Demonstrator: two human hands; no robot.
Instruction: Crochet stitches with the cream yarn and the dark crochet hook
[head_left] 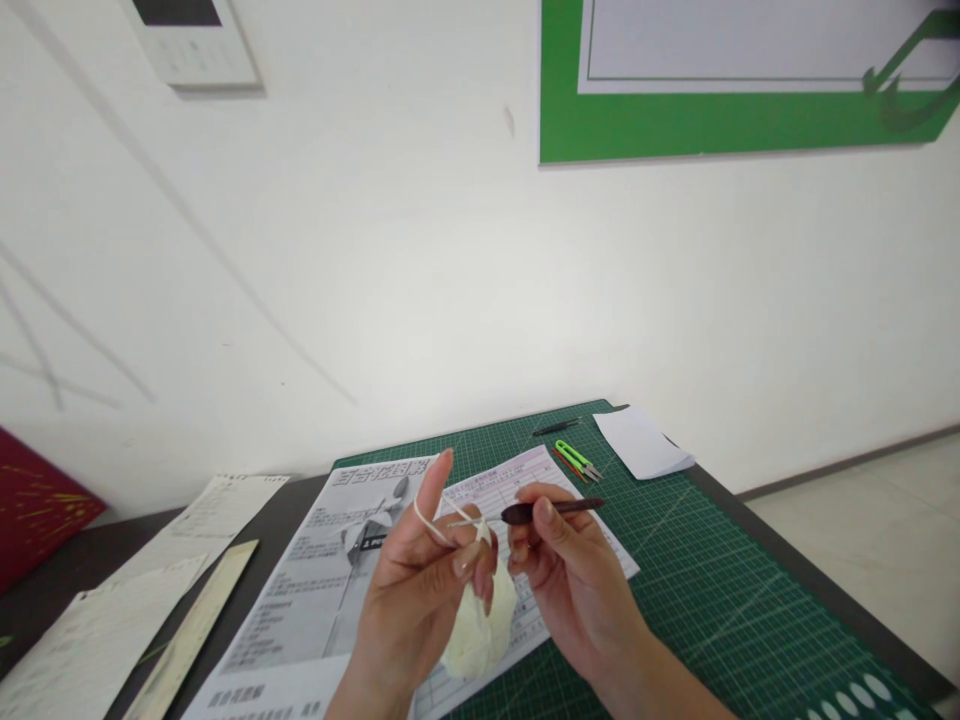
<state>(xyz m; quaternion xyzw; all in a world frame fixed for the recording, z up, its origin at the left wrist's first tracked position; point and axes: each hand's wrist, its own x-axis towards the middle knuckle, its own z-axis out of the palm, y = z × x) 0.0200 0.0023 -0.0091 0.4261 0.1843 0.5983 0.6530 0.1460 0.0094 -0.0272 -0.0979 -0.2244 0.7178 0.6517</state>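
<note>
My right hand (574,570) is closed around the dark brown handle of a crochet hook (551,510), its thin metal shaft pointing left. The hook's tip meets a small loop of white yarn (484,535) in front of my left hand (420,590). My left thumb and fingers pinch that yarn, while the index finger points up with a strand wrapped round it. Below and behind the fingers is a pale yellow ball of yarn (480,635), partly hidden by my left hand. Printed sheets (307,590) lie beneath the hands.
A green cutting mat (697,600) covers much of the dark table. At its back lie green thread snips (577,458), a dark slim tool (556,427) and white paper (643,443). Left are a pale ruler-like strip (195,625), handwritten sheets (112,610) and a red item (41,505). A wall stands behind.
</note>
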